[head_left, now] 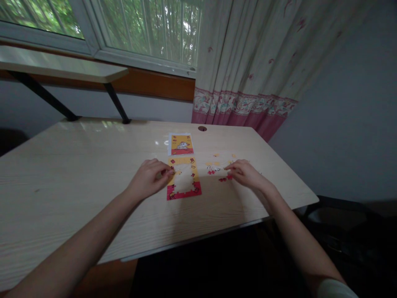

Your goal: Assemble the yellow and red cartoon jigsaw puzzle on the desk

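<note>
Piece-fitting seems in hand: the puzzle frame (pixel 184 160) lies toward the front edge of the worktop (pixel 93 165), loose pieces (pixel 211 172) to its right. Left hand (pixel 149 179) at the frame, right hand (pixel 246 174) over pieces: fingers nearly together, grip unclear. Matching tabs seems called for.

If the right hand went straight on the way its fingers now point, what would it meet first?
Probably the loose red-and-white puzzle pieces just left of the right hand. Its height is unclear, so it might pass above them towards the puzzle frame.
</note>
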`<move>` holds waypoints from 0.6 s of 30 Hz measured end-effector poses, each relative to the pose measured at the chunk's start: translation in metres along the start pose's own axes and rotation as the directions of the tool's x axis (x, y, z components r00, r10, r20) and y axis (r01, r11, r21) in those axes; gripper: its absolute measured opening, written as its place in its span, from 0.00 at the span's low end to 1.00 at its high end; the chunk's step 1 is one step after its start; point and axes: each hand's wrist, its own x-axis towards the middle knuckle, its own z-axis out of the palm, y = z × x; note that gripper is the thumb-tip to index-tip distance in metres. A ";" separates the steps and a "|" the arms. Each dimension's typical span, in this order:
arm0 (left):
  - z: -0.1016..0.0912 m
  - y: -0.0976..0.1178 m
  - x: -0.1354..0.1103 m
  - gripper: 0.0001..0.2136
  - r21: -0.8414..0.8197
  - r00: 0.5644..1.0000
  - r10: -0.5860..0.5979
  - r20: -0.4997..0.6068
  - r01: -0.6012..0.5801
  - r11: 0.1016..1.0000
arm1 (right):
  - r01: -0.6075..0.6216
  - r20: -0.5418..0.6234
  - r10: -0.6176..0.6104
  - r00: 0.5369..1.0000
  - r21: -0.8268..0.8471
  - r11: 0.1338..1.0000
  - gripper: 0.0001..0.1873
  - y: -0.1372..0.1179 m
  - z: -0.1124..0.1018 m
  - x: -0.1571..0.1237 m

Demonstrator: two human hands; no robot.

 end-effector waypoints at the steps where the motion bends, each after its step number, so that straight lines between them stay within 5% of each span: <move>1: 0.000 0.000 0.000 0.10 -0.001 1.000 0.000 0.002 0.000 1.000 | 0.029 -0.014 -0.029 0.999 0.000 1.000 0.13 -0.004 0.007 -0.001; 7: -0.001 -0.001 -0.001 0.10 -0.001 1.000 -0.009 0.007 0.009 1.000 | 0.087 0.019 -0.087 0.996 -0.005 0.996 0.18 -0.033 0.033 0.001; 14: -0.001 -0.002 -0.001 0.11 0.011 1.000 -0.010 0.016 0.010 1.000 | 0.112 0.071 -0.116 0.991 0.059 0.992 0.17 -0.042 0.023 -0.009; 18: -0.001 -0.004 -0.001 0.11 0.007 1.000 -0.009 0.023 0.008 1.000 | 0.058 -0.031 -0.056 0.998 0.090 0.994 0.15 -0.021 0.009 -0.020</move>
